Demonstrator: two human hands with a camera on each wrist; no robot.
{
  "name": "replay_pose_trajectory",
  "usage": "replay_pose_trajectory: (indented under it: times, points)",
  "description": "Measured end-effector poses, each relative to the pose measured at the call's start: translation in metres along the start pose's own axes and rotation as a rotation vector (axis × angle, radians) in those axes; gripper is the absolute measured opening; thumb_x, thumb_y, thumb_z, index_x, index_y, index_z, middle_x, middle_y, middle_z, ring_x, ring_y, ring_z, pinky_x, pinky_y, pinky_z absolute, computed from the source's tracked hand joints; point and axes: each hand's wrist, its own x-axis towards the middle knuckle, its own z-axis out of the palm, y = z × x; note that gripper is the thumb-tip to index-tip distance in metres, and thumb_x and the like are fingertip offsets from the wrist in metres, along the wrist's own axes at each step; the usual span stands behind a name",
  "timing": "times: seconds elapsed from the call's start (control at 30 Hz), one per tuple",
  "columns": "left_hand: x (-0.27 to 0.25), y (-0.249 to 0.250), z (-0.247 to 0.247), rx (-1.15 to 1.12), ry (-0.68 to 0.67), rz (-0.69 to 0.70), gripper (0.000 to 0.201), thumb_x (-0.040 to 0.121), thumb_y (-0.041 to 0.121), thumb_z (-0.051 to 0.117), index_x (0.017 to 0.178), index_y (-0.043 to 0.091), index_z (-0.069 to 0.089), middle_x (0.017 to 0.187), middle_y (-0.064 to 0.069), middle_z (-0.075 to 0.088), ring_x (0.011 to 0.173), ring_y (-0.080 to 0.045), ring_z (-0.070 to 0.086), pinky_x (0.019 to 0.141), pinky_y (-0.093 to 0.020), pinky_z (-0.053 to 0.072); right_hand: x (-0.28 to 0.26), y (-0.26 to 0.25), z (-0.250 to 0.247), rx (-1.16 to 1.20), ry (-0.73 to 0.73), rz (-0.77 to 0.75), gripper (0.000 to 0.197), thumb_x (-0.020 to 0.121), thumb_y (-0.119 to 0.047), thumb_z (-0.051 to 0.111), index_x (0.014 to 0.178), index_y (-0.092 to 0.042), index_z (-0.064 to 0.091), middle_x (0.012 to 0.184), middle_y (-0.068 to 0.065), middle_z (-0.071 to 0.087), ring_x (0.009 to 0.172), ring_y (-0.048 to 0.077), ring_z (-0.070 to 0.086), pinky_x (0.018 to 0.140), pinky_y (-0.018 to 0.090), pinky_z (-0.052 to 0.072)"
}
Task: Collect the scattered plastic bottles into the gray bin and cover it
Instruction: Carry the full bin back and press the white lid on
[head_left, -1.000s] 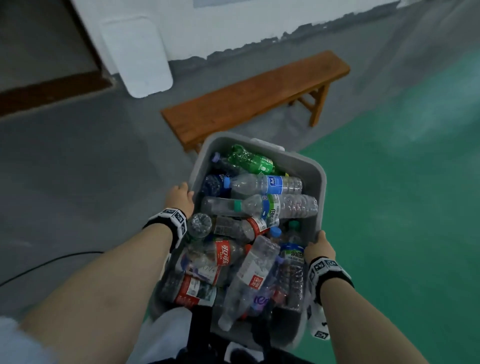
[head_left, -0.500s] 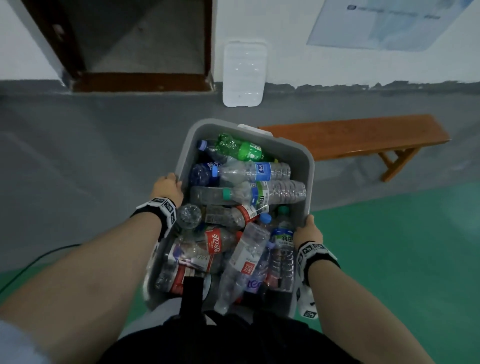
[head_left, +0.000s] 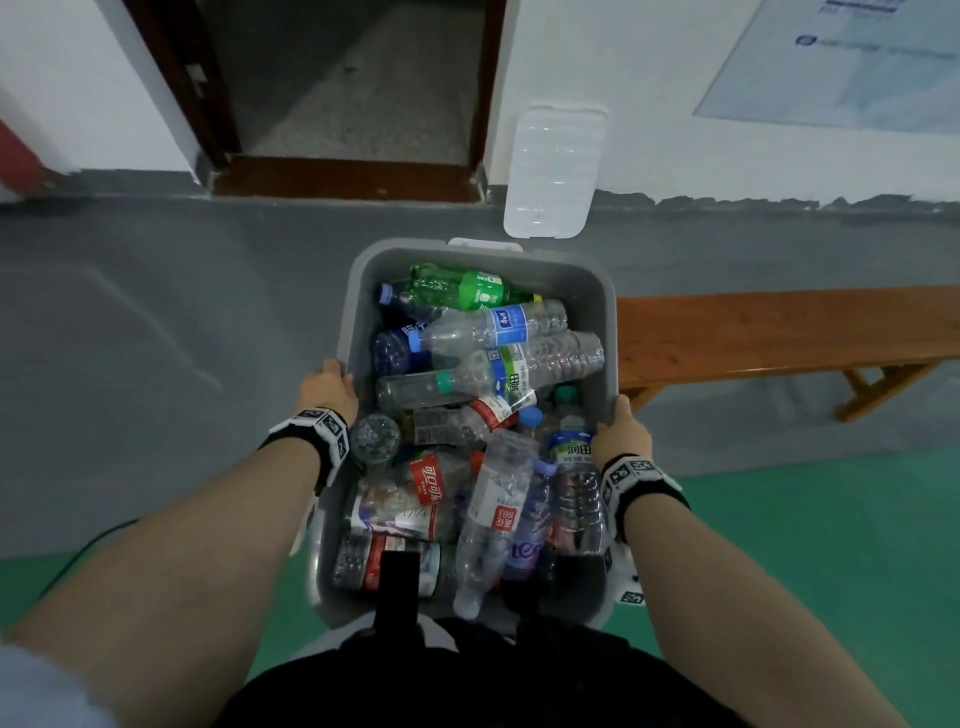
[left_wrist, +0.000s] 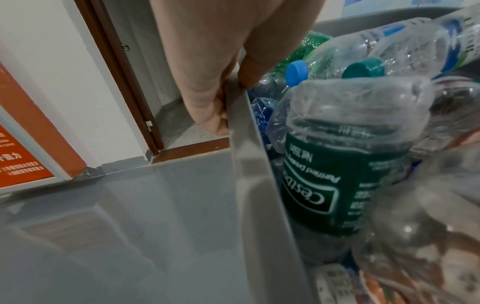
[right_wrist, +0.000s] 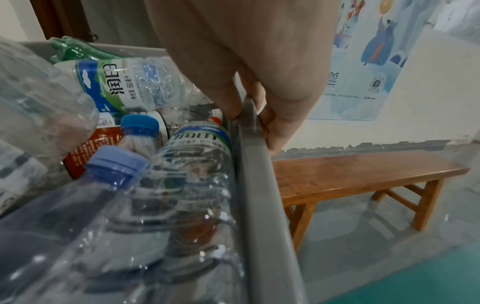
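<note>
I carry the gray bin (head_left: 609, 332) in front of me, off the floor, and it is piled with several empty plastic bottles (head_left: 488, 358). My left hand (head_left: 328, 387) grips the bin's left rim (left_wrist: 240, 115), thumb inside and fingers outside. On the opposite rim (right_wrist: 253, 144), my right hand (head_left: 621, 434) holds on the same way. The clear plastic lid (head_left: 553, 174) leans upright against the white wall just beyond the bin.
A wooden bench (head_left: 779, 332) stands to the right along the wall. An open dark-framed doorway (head_left: 348, 88) lies ahead to the left. The floor is gray near the wall and green (head_left: 831, 545) closer to me. A poster (head_left: 841, 62) hangs at upper right.
I have turned left with the bin: the bench slid from ahead to the right, and the doorway and lid now face me, closer. Both hands keep their hold on the rims.
</note>
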Motion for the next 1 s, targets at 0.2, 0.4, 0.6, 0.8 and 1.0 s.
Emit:
replay_pose_trajectory:
  times: [0.2,0.4,0.6,0.8,1.0]
  points:
    - [0.089,0.064,0.001,-0.002,0.067,-0.019,0.031,0.1,0.014,0.039,0.119,-0.009,0.049,0.112,-0.035,0.055,0.102,-0.047,0.054,0.078,-0.046,0.044,0.105,-0.049,-0.022,0.047,-0.019,-0.055,0.04,0.095,-0.006,0.044,0.133,-0.018,0.037,0.104,0.016,0.06,0.079,0.027,0.055,0.063,0.032,0.046]
    - [0.179,0.149,-0.004,-0.022,0.153,-0.014,0.031,0.099,0.014,0.039,0.119,-0.008,0.049,0.109,-0.036,0.057,0.1,-0.048,0.055,0.079,-0.046,0.044,0.234,-0.11,-0.073,0.013,-0.054,-0.085,0.045,0.096,-0.005,0.042,0.138,-0.018,0.036,0.104,0.015,0.059,0.077,0.024,0.049,0.06,0.026,0.039]
    - [0.263,0.231,-0.013,-0.048,0.227,0.054,0.027,0.097,0.013,0.041,0.113,-0.007,0.05,0.103,-0.034,0.057,0.093,-0.047,0.055,0.074,-0.045,0.044,0.332,-0.145,-0.103,-0.005,-0.078,-0.027,0.059,0.095,-0.005,0.042,0.149,-0.018,0.024,0.12,0.021,0.058,0.096,0.033,0.058,0.069,0.031,0.04]
    - [0.356,0.273,-0.014,-0.019,0.196,0.012,0.028,0.098,0.014,0.042,0.113,-0.008,0.05,0.104,-0.034,0.058,0.095,-0.048,0.055,0.074,-0.046,0.043,0.424,-0.201,-0.104,-0.004,-0.078,-0.042,0.049,0.096,-0.006,0.042,0.142,-0.017,0.031,0.112,0.022,0.06,0.09,0.033,0.057,0.068,0.033,0.041]
    - [0.501,0.342,-0.03,-0.023,0.139,0.113,0.027,0.099,0.019,0.041,0.111,-0.004,0.05,0.103,-0.031,0.059,0.095,-0.046,0.056,0.075,-0.045,0.045,0.536,-0.274,-0.118,0.048,-0.013,0.047,0.051,0.093,-0.004,0.041,0.142,-0.017,0.032,0.112,0.023,0.059,0.085,0.033,0.056,0.067,0.034,0.043]
